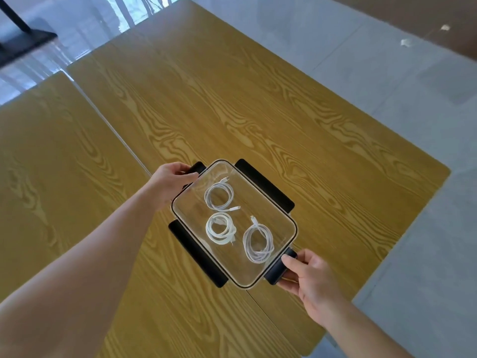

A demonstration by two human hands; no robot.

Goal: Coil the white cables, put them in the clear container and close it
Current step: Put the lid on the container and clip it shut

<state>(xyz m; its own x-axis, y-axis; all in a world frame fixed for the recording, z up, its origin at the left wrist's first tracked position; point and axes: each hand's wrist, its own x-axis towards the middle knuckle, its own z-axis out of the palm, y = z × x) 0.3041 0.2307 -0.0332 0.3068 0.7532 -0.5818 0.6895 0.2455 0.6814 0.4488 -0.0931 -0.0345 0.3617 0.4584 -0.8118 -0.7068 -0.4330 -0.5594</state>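
The clear container sits on the wooden table with its clear lid on top. Inside lie three coiled white cables: one at the far side, one in the middle and one nearer the right. Black latches stick out on all sides; the long ones at the upper right and lower left stand out flat. My left hand grips the short latch at the far left end. My right hand holds the short dark latch at the near right end, thumb on top.
The wooden table is made of two tops with a seam running under the container. Its right edge drops to a grey tiled floor. A black stand base is at the far left on the floor.
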